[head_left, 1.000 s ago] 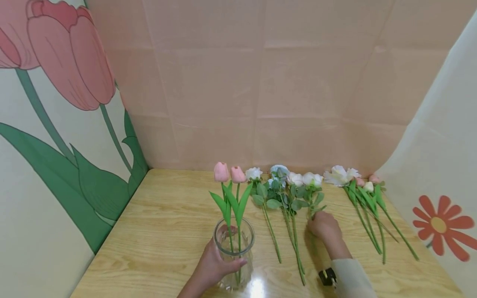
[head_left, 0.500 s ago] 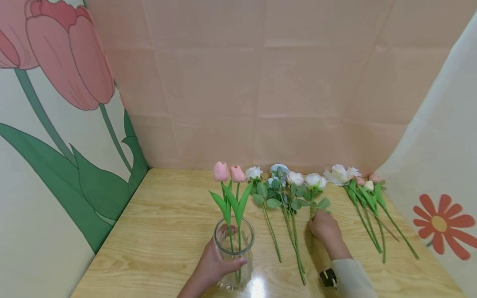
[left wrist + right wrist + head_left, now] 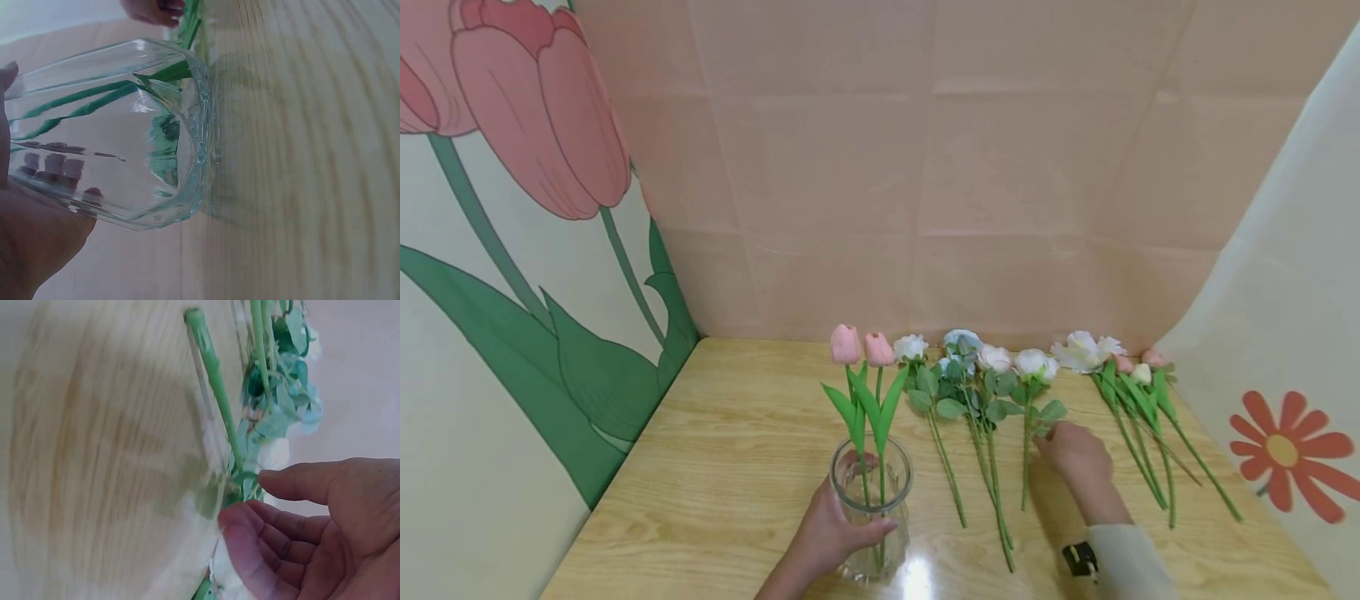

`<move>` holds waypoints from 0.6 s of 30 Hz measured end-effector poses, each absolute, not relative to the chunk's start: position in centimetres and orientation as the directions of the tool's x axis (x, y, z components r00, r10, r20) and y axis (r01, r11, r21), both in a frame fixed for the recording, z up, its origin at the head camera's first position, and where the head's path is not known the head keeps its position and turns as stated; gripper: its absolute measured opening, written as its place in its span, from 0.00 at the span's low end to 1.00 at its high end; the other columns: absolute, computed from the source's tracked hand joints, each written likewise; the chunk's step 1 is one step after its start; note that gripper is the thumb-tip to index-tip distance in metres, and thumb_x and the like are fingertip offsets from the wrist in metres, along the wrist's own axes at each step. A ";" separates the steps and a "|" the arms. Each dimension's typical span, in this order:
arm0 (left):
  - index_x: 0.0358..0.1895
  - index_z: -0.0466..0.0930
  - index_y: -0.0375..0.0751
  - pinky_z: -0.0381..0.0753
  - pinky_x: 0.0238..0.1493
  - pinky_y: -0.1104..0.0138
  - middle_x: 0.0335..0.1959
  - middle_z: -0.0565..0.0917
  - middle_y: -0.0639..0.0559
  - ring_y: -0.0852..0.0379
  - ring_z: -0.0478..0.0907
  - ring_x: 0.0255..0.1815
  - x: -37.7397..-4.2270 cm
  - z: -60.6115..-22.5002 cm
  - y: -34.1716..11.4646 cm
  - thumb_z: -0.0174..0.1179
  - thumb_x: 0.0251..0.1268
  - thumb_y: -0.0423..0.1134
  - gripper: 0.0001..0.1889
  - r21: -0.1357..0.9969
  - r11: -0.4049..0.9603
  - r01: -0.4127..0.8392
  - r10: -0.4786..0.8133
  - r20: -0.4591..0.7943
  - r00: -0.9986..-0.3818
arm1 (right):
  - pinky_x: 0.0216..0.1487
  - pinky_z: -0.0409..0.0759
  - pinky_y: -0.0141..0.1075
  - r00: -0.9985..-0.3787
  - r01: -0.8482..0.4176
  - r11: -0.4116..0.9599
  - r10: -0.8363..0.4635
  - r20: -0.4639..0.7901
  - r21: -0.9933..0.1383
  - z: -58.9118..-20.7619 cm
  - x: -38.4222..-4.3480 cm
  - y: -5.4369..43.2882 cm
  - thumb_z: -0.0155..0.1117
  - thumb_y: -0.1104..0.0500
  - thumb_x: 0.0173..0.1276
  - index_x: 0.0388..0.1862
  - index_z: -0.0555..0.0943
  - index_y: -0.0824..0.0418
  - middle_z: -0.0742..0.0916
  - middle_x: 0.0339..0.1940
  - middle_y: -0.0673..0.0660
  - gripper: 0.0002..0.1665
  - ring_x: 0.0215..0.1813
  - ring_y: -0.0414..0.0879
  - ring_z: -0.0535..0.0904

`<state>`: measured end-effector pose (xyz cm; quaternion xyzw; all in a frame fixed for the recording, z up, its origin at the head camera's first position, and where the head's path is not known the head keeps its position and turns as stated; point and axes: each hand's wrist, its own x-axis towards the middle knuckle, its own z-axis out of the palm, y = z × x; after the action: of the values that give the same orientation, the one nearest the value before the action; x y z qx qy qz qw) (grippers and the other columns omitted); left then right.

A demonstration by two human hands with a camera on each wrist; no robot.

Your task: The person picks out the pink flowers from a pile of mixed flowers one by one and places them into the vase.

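In the head view my left hand grips a clear glass vase around its side, thumb across the front. Two pink tulips stand in it, their green stems showing through the glass. The left wrist view shows the base of the vase on the wooden table. My right hand is beside the leaves of a white rose-like flower lying on the table. Seen from the right wrist, thumb and forefinger are parted next to those leaves, and the bare stem extends away, free of the fingers.
Between vase and right hand lie a white flower, blue flowers and a pale pink one, stems toward me. Farther right are a large white bloom and several tulips. A beige cloth backdrop hangs behind the table.
My right hand has let go of the white flower's stem and shifted a little right, so the whole stem shows on the table. The left hand and vase have stayed put.
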<state>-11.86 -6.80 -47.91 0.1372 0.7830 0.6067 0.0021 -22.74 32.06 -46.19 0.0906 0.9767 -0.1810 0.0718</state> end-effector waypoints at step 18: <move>0.75 0.63 0.50 0.64 0.65 0.29 0.67 0.76 0.45 0.36 0.70 0.69 -11.9 -48.1 -6.8 0.80 0.47 0.48 0.50 0.946 0.227 0.229 0.222 0.179 -0.958 | 0.48 0.78 0.64 -0.967 0.220 0.934 0.171 -0.186 -0.283 -46.3 -22.8 38.3 0.57 0.49 0.75 0.64 0.68 0.79 0.76 0.60 0.81 0.36 0.55 0.78 0.75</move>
<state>-11.90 -6.80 -48.11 0.1440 0.7833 0.6047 -0.0030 -22.81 38.35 -46.34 0.0998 0.9801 -0.1523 0.0795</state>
